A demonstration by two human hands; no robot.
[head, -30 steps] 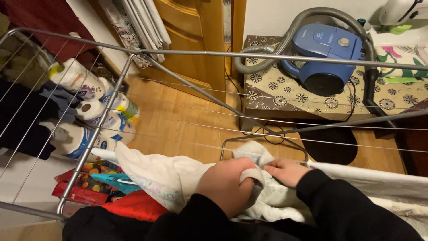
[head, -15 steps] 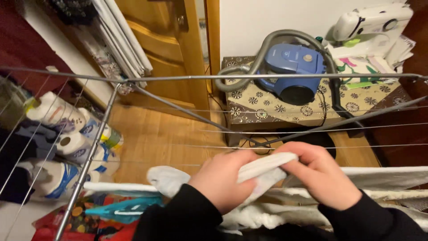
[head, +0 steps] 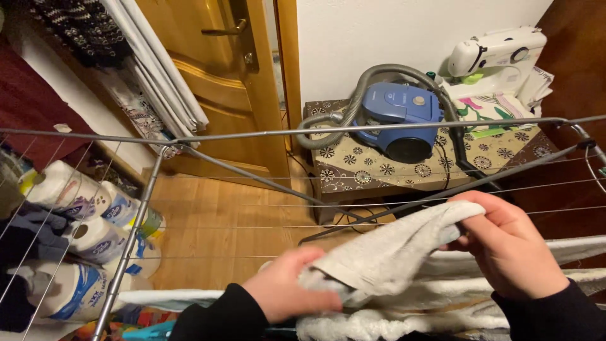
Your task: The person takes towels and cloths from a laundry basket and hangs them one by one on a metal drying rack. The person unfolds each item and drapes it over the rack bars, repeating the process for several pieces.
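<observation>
Towel (head: 385, 252), pale grey, stretched across lower centre of frame between both hands. Left hand (head: 291, 292) at bottom centre, fingers closed on the towel's lower end. Right hand (head: 511, 246) at lower right, pinching the upper end, raised higher. Held just above white laundry (head: 404, 319) draped on drying rack (head: 129, 243), whose rails and lines cross mid-frame. Paper rolls (head: 76, 227) on floor at left. Blue vacuum cleaner (head: 398, 117) on patterned table (head: 372, 167) at upper centre, white sewing machine (head: 495, 53) upper right, wooden door (head: 221, 82) upper left.
</observation>
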